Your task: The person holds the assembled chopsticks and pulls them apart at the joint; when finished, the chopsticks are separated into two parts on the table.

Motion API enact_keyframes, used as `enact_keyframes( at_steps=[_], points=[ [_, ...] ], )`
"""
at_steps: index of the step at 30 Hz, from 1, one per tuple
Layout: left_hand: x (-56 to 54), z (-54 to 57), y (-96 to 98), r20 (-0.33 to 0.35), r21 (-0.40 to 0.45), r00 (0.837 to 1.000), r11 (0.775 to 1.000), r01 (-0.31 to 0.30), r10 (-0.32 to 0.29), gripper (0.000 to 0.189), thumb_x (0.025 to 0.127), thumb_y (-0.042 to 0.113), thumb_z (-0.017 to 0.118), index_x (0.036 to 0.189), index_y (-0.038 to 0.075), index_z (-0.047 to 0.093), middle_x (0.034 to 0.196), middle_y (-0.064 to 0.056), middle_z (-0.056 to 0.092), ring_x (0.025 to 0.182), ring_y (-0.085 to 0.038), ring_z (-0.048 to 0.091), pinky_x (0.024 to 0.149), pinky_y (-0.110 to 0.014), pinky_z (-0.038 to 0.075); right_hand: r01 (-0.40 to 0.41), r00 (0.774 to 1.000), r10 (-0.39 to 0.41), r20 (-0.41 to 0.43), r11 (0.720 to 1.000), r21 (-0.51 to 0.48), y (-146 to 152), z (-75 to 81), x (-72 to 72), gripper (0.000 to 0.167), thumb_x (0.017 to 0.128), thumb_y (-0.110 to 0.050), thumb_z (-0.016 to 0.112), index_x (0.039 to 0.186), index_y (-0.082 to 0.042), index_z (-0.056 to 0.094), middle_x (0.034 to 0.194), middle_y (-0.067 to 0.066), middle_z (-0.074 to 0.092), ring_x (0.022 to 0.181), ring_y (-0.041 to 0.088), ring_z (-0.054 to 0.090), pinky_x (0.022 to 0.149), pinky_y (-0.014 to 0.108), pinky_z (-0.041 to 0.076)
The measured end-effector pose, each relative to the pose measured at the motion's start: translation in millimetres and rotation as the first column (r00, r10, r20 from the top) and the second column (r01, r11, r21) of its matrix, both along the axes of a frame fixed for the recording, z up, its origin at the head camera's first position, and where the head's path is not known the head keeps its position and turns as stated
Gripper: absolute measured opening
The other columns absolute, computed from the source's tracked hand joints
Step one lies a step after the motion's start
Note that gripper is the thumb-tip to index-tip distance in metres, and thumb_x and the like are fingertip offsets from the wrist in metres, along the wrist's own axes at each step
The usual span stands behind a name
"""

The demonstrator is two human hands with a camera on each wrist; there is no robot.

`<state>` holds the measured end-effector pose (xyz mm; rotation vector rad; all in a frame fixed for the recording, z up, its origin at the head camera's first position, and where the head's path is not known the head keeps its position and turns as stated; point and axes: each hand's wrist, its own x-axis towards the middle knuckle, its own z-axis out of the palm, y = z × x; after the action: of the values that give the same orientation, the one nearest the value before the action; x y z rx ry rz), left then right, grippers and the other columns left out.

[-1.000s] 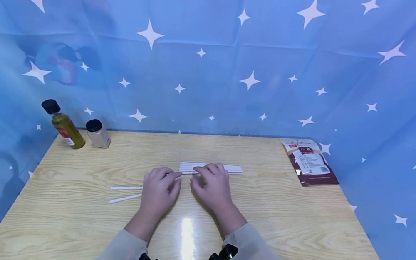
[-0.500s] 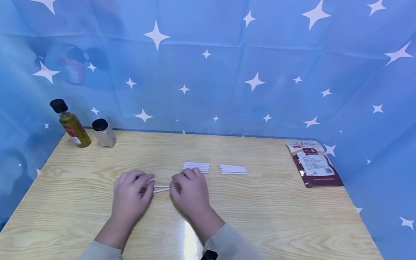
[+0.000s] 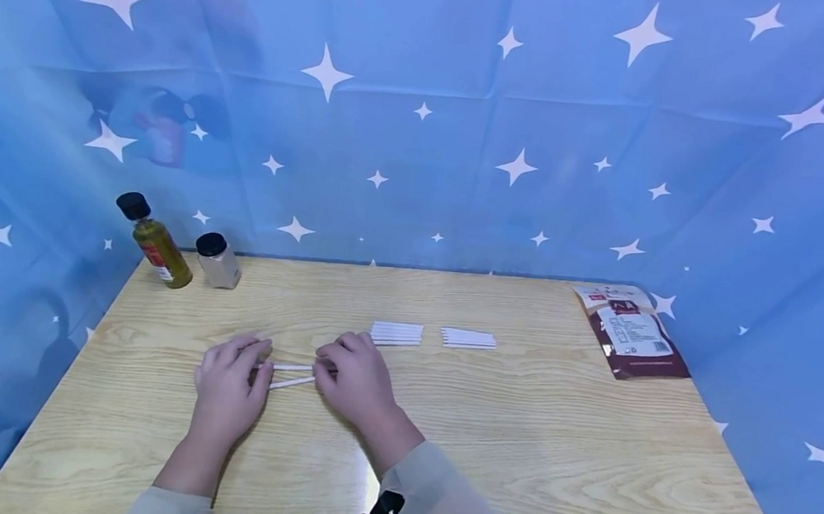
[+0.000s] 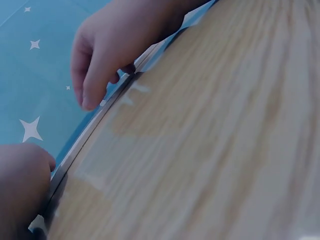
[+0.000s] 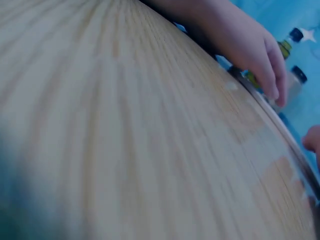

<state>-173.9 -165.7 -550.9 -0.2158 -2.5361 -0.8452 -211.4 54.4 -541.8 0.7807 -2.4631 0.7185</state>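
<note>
Two thin white strips [image 3: 293, 368] lie on the wooden table [image 3: 551, 436] in the head view, slightly spread apart between the hands. My left hand [image 3: 230, 388] has its thumb and curled fingers at their left ends. At their right ends, my right hand [image 3: 355, 380] holds them between thumb and fingers. Both strips' ends are hidden by the fingers. Behind the right hand lie two flat rows of similar white strips, a left row [image 3: 397, 332] and a right row [image 3: 468, 338]. In the left wrist view the right hand [image 4: 120, 45] points its fingers down at the table.
At the back left stand an oil bottle [image 3: 162, 253] with a black cap and a small clear jar [image 3: 219, 262] with a black lid. A maroon and white food pouch [image 3: 631, 332] lies at the back right. A blue starry curtain [image 3: 417, 208] borders the table's far edge.
Both hands have moved left from the rows of white strips to the two separate strips. The rows are now uncovered. The head view has shifted slightly.
</note>
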Motion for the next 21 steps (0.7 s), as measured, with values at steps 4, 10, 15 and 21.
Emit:
enact_keyframes(
  at_steps=[4, 10, 15, 21],
  points=[
    [-0.3, -1.5, 0.5, 0.033, -0.023, 0.999, 1.000, -0.006, 0.006, 0.032, 0.096, 0.009, 0.074, 0.127, 0.000, 0.072, 0.125, -0.022, 0.068, 0.117, -0.047, 0.054, 0.094, -0.065, 0.037, 0.025, 0.999, -0.026, 0.021, 0.998, 0.052, -10.3, -1.8, 2.5, 0.007, 0.095, -0.026, 0.079, 0.097, -0.021, 0.083, 0.094, -0.006, 0.069, 0.086, 0.016, 0.060, 0.077, 0.029, 0.053],
    [-3.1, -3.0, 3.0, -0.038, -0.040, 0.999, 0.999, 0.001, -0.003, 0.018, 0.092, 0.005, 0.079, 0.110, 0.007, 0.080, 0.115, -0.015, 0.070, 0.109, -0.045, 0.058, 0.089, -0.063, 0.040, 0.031, 0.999, -0.034, 0.030, 0.995, 0.098, -12.8, -2.7, 4.0, 0.013, 0.097, -0.033, 0.079, 0.100, -0.022, 0.085, 0.097, -0.006, 0.070, 0.088, 0.016, 0.060, 0.080, 0.029, 0.051],
    [-4.1, -3.6, 3.1, -0.041, -0.016, 0.999, 1.000, -0.002, 0.001, 0.016, 0.090, 0.004, 0.082, 0.105, 0.008, 0.082, 0.112, -0.015, 0.070, 0.107, -0.044, 0.058, 0.089, -0.061, 0.039, 0.033, 0.997, -0.039, 0.067, 0.994, 0.100, -13.0, -3.1, 3.9, 0.014, 0.098, -0.036, 0.079, 0.103, -0.025, 0.086, 0.100, -0.007, 0.070, 0.089, 0.015, 0.058, 0.081, 0.030, 0.050],
    [-3.6, -2.3, 2.0, -0.014, -0.011, 1.000, 1.000, -0.004, 0.004, 0.017, 0.090, 0.007, 0.083, 0.106, 0.008, 0.082, 0.112, -0.015, 0.070, 0.108, -0.044, 0.058, 0.091, -0.061, 0.038, 0.072, 0.980, -0.078, 0.184, 0.997, 0.036, -16.0, 0.9, 6.1, 0.011, 0.095, -0.034, 0.083, 0.102, -0.026, 0.086, 0.100, -0.008, 0.070, 0.090, 0.014, 0.057, 0.084, 0.031, 0.049]
  ],
)
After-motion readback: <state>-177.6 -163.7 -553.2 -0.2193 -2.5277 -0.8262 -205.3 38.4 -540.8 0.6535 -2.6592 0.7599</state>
